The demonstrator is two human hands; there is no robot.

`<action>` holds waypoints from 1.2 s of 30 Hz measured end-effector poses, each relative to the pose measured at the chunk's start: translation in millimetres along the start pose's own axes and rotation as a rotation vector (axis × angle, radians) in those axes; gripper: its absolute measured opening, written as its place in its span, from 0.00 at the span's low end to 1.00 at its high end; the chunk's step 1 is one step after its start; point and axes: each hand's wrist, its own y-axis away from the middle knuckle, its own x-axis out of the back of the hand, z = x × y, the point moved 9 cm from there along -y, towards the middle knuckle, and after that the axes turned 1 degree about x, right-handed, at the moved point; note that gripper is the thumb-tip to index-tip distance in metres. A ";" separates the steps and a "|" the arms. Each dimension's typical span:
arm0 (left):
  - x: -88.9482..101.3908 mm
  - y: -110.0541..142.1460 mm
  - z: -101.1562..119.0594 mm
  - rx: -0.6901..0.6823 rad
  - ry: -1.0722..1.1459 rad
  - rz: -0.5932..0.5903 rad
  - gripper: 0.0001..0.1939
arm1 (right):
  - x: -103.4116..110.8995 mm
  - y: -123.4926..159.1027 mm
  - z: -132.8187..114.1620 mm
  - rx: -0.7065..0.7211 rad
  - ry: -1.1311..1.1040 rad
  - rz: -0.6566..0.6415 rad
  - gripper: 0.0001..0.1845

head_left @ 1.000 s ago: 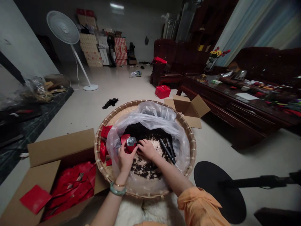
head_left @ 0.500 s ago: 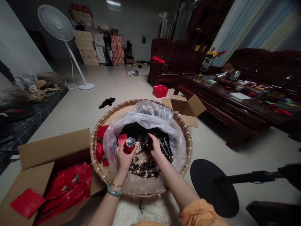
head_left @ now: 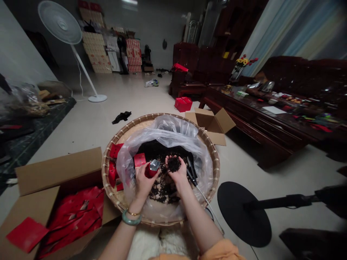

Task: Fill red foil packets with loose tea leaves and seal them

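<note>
Now then, the left hand (head_left: 143,184) grips a slim red foil pouch with a silver top (head_left: 151,169) upright, while the right hand (head_left: 177,172) cups a pinch of dark crumbly leaves (head_left: 174,164). The hands sit close but apart, over a clear plastic bag (head_left: 165,130) lining a round woven bamboo basket (head_left: 215,169). Black-handled scissors (head_left: 191,175) lie at three o'clock. Keeping the pouch mouth steady, right under the palm, looks cleanest.

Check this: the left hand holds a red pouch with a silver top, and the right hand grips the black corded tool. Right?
No: the head view shows the right hand cupping dark loose leaves; the black corded tool lies beside it. The left hand does hold the red pouch.
</note>
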 end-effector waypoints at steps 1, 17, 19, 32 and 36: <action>-1.9 0.3 2.1 -0.023 -0.006 -0.017 0.25 | -1.4 0.5 -3.1 0.024 0.012 0.002 0.11; -29.9 6.9 -0.4 -0.022 -0.039 -0.184 0.29 | -60.0 22.6 -7.7 0.403 0.305 -0.169 0.15; -30.3 7.3 -1.7 -0.013 -0.045 -0.185 0.28 | -60.6 25.7 -3.5 0.414 0.380 -0.171 0.17; -28.7 6.2 -7.9 0.017 -0.020 -0.154 0.30 | -40.9 16.6 -7.6 0.344 0.254 -0.059 0.08; -23.0 5.4 -7.2 0.017 0.016 -0.104 0.28 | -14.0 3.8 -17.3 0.242 0.252 0.111 0.07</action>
